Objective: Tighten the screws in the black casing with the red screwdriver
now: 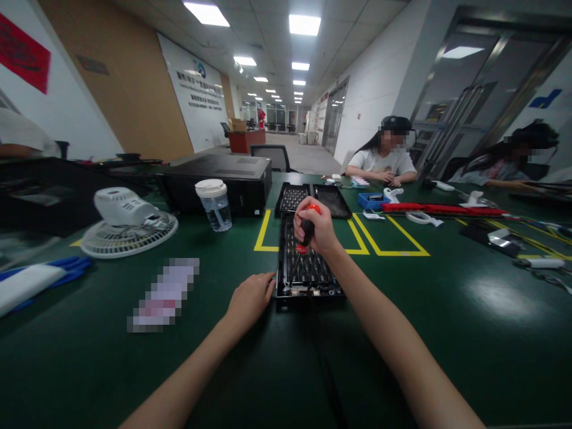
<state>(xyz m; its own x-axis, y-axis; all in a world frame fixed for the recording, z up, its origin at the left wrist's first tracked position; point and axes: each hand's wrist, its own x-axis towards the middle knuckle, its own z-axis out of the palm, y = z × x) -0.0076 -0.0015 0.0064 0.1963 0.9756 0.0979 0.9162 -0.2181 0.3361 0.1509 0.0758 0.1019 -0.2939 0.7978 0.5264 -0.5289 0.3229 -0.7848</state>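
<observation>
A black open device case [282,268] with rows of dark rounded shapes inside lies in front of me on the green table. My right hand [315,226] is closed around the red-and-black handle of a screwdriver [302,248]. Its thin shaft slants down toward the lower left part of the case; I cannot tell what the tip touches. My left hand [252,295] rests on the table with its fingers stretched against the case's left edge, holding nothing. A dark strip or cable, hard to make out, runs from the case toward me.
Behind the case are a black tray with small parts [292,196] and a black cover [333,201]. Leftward stand a water cup [214,205], a white fan [129,232] and a large black box [214,173]. A red power strip [442,208] lies right; people sit beyond.
</observation>
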